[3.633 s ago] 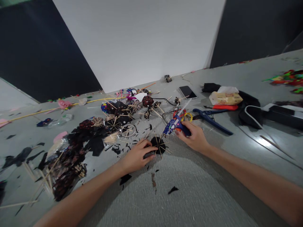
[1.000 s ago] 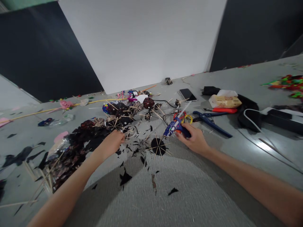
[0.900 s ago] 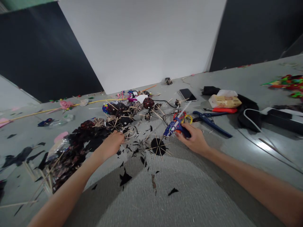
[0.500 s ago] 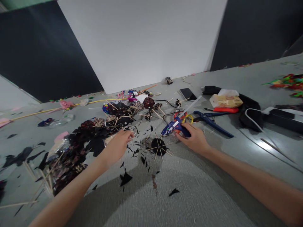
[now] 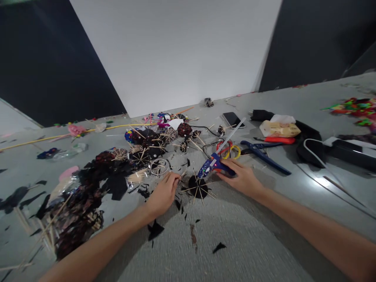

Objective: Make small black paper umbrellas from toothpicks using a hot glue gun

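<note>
Right now the right hand (image 5: 243,181) is wrapped around the handle of a blue glue gun (image 5: 213,166), whose nozzle points down toward a black paper disc (image 5: 197,187) ringed with radiating wooden sticks. That disc lies on the grey floor (image 5: 282,203), near its middle, just ahead of the person. The left hand (image 5: 162,194) sits just beside the disc, fingers pinched together on a thin stick (image 5: 182,174) that reaches toward the disc's rim. Black paper scraps (image 5: 154,229) are scattered around both hands. Beyond the glue gun lie red and yellow scissors (image 5: 228,149), blue pliers (image 5: 264,155) and a phone (image 5: 232,119), toward the far edge by the white wall. A heap of finished dark paper parasols (image 5: 147,145) spreads toward the floor's left side.
</note>
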`<state>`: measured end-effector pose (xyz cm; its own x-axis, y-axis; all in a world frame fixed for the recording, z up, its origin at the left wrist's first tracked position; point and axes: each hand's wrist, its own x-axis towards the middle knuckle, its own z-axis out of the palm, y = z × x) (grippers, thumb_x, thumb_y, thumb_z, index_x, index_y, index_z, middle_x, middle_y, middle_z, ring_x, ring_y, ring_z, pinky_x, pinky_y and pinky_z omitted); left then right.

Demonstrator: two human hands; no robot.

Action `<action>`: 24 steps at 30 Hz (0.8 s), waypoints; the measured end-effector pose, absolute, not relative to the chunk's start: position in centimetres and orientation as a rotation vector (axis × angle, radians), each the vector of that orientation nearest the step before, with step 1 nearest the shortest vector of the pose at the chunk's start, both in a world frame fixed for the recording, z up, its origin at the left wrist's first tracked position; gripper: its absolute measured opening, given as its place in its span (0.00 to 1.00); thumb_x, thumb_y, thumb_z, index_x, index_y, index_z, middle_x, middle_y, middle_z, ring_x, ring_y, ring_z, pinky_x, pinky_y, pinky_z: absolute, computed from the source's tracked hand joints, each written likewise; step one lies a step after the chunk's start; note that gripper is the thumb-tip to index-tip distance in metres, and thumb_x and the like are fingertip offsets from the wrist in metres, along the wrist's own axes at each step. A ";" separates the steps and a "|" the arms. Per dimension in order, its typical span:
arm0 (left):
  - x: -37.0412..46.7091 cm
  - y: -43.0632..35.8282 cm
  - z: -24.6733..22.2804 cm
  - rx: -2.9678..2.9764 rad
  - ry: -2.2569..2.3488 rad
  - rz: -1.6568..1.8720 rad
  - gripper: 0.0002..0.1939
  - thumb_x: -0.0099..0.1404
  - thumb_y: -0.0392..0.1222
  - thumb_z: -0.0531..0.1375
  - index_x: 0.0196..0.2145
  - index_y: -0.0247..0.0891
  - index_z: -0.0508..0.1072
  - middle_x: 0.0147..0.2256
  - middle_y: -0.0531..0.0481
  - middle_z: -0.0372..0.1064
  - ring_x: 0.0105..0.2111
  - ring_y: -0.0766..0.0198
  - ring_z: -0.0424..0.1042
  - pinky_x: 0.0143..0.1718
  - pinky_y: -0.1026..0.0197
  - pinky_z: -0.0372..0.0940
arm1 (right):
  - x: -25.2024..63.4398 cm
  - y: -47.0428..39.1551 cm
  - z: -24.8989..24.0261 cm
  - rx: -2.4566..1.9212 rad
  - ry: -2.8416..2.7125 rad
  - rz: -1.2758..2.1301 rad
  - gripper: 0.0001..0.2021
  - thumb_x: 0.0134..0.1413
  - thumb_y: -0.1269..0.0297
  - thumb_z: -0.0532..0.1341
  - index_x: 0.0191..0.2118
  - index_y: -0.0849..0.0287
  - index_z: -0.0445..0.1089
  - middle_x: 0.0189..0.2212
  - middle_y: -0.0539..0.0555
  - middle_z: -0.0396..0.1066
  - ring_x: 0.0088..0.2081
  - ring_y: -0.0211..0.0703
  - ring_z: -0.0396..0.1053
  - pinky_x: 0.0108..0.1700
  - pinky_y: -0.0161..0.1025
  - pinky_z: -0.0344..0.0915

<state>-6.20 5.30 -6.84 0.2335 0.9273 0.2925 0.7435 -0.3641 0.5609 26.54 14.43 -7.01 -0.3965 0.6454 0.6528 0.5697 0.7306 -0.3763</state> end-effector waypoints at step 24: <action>-6.1 5.4 -6.2 2.111 1.564 0.861 0.10 0.80 0.41 0.47 0.46 0.41 0.67 0.43 0.46 0.71 0.44 0.58 0.73 0.49 0.54 0.69 | 26.5 14.2 -7.3 -0.832 -2.112 -0.015 0.16 0.64 0.62 0.67 0.57 0.53 0.77 0.49 0.59 0.81 0.47 0.52 0.82 0.51 0.48 0.82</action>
